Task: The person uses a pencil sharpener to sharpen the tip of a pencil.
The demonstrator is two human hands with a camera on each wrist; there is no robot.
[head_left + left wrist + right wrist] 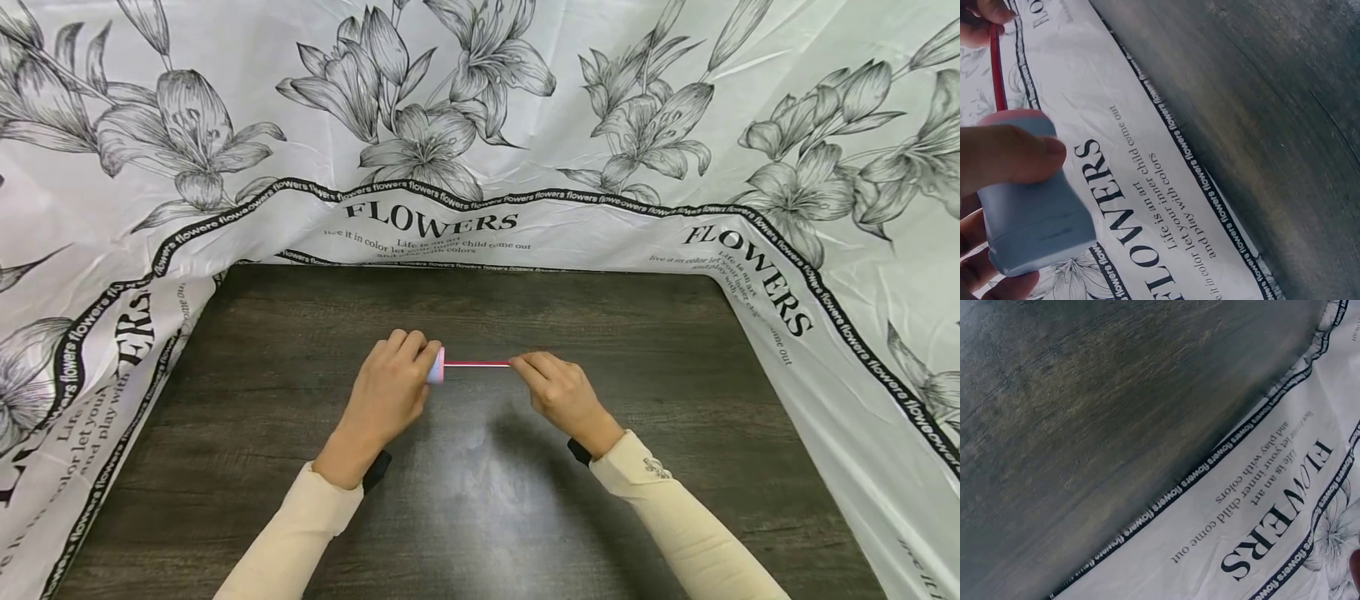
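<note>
Mid-frame, the left hand [388, 379] grips a blue-and-pink case [1041, 212] — farther right, the right hand [561, 390] pinches a red strip [477, 363].

Your sleeved forearms [303, 525] slant inward over the near part of the table [630, 317]. Left of the table's middle, your left hand [388, 379] grips, thumb opposite curled fingers; right of that middle, your right hand [561, 388] pinches with its fingertips.
</note>
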